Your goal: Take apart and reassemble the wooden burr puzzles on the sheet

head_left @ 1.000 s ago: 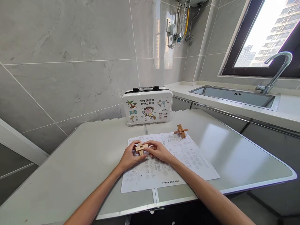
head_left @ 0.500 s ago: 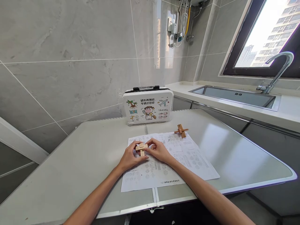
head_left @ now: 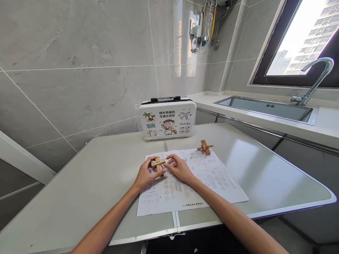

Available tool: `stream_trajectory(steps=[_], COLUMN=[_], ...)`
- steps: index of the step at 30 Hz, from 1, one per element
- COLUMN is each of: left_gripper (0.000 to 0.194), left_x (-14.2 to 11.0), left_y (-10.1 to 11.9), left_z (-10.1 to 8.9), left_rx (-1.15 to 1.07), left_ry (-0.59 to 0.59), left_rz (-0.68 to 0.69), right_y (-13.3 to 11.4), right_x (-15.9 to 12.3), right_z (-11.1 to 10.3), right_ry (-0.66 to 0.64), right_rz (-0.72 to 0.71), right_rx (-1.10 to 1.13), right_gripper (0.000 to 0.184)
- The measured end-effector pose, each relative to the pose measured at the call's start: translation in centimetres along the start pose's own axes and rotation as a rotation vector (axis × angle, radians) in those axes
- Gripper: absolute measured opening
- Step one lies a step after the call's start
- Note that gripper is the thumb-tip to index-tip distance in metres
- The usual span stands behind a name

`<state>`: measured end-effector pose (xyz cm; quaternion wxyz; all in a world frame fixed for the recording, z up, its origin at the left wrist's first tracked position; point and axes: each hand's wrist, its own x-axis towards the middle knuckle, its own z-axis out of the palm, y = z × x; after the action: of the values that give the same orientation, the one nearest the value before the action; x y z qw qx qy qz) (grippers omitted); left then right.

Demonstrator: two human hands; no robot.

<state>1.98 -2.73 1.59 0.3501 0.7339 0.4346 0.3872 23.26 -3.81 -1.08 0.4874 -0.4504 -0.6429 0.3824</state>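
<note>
A light wooden interlocking puzzle (head_left: 158, 163) made of crossed sticks is held just above the printed sheet. My left hand (head_left: 145, 176) grips it from the left, with fingers behind and the thumb along its lower front. My right hand (head_left: 180, 169) is at the puzzle's right end, index finger and thumb parted and the other fingers curled. Whether its fingertips touch the wood I cannot tell. A second, darker wooden cross puzzle (head_left: 205, 147) rests at the sheet's far right corner. The white paper sheet (head_left: 196, 192), printed with small diagrams, lies under both hands.
A white cartoon-printed case (head_left: 169, 121) with a black handle stands at the back of the folding table (head_left: 87, 183), near the tiled wall. To the right are a counter with a sink (head_left: 265, 107), a faucet (head_left: 317, 76) and a window.
The puzzle has turned and tilted in my left hand, shifting slightly left. My right fingers, on the puzzle before, have loosened at its right end.
</note>
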Motion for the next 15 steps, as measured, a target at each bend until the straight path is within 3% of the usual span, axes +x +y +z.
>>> stream_trajectory(steps=[5,9,12,15], left_gripper=[0.066,0.062,0.061,0.064], left_x=[0.6,0.8,0.8,0.7], left_y=[-0.7,-1.0,-1.1,-1.0], left_z=[-0.3,-0.4,-0.3,-0.2], left_rx=[-0.112,-0.176,-0.182,-0.154], left_ry=[0.130,0.175,0.180,0.172], left_rz=[-0.104,-0.144,-0.145,-0.138], right_y=[-0.1,-0.6,-0.7,-0.4], right_x=[-0.6,-1.3,-1.5,-1.4], right_z=[0.1,0.1,0.1,0.1], right_ry=[-0.057,-0.184,-0.259,-0.247], right_rz=[-0.159,-0.294,-0.326,-0.297], right_rx=[-0.243,-0.457,-0.542,-0.528], right_gripper=[0.022,0.031,0.037,0.028])
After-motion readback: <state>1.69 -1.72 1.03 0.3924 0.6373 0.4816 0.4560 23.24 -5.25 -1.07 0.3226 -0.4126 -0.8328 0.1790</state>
